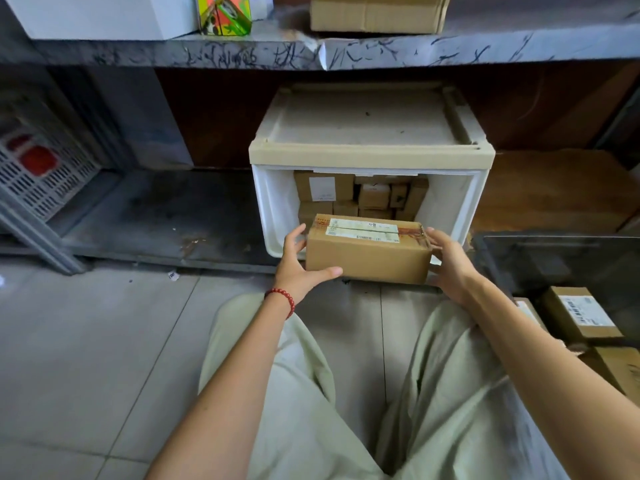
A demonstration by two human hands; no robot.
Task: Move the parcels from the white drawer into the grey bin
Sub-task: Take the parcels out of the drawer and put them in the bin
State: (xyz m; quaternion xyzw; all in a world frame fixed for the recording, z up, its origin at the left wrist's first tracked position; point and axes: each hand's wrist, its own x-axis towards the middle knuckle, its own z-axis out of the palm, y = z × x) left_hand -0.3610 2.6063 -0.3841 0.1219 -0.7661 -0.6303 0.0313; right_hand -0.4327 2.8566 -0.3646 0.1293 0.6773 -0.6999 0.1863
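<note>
A person's left hand (304, 261) and right hand (450, 265) clasp a brown cardboard parcel (369, 258) between them, one at each end. The left thumb lies along the box's lower front edge with the fingers curled against its end; the right hand's fingers wrap the opposite end. A white shipping label runs along the top of the box. A red bead bracelet (282, 299) circles the left wrist.

Directly beyond the hands stands the white drawer (273, 209), open toward the person, with the held parcel at its mouth. More small brown parcels (374, 195) are stacked deep inside it.

Just beside the right hand, on its outer side, sits the grey bin (554, 239), where labelled parcels (581, 313) already lie at the bottom.

Below the forearms, pale green trousers (450, 393) cover the person's knees above a grey tiled floor (86, 341). Well off to the outer side of the left hand is a white slotted crate (38, 174).

Above and beyond the drawer runs a grey, scribbled-on table (346, 53) bearing a cardboard box (377, 12) and a colourful carton (225, 15).
</note>
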